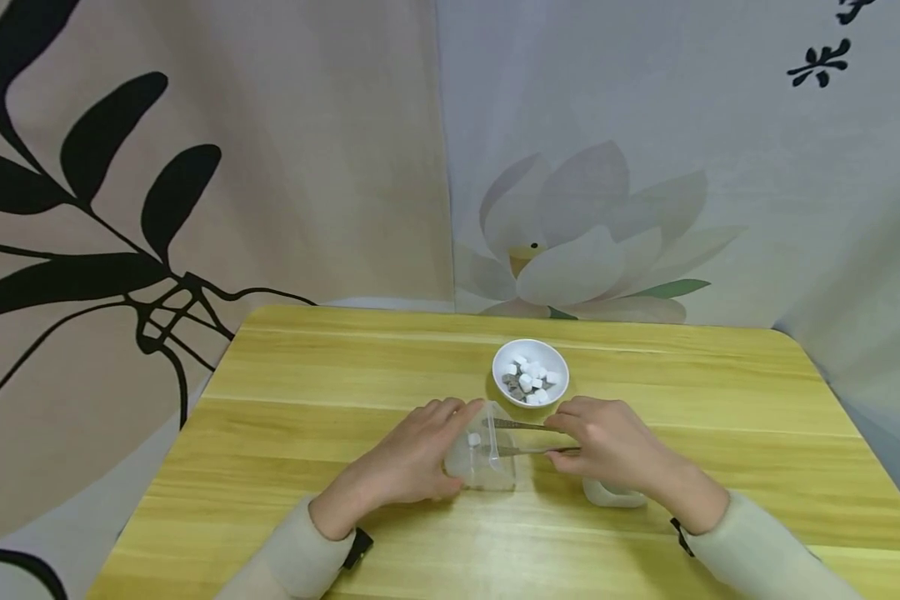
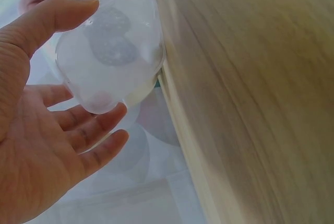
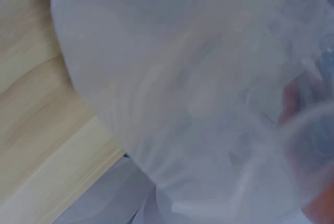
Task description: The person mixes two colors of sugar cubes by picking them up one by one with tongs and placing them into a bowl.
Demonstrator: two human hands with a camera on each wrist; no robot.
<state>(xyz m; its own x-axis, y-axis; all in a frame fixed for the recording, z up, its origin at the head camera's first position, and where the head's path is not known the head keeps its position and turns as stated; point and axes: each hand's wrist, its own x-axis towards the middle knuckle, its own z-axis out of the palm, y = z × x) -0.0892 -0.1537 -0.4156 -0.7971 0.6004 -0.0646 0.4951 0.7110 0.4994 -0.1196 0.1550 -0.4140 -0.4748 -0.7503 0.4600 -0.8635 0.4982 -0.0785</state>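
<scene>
My left hand [image 1: 423, 457] grips a clear plastic container [image 1: 487, 477], tilted with its opening toward the right. In the left wrist view the thumb lies on one side of the container and the fingers on the other. Metal tongs [image 1: 521, 452] are in my right hand [image 1: 611, 442], their tips inside the container and showing as dark round shapes through its bottom. A small white cube [image 1: 474, 439] is visible in the container, apparently near the tongs' tips. Just beyond the hands stands a white bowl [image 1: 563, 377] of white cubes and grey pieces.
Under the right hand sits a second translucent container [image 1: 613, 497], partly hidden. A blurred translucent surface [image 3: 172, 88] fills most of the right wrist view. Everything stands on a wooden table [image 1: 345, 358], with printed curtains [image 1: 330, 150] behind its far edge.
</scene>
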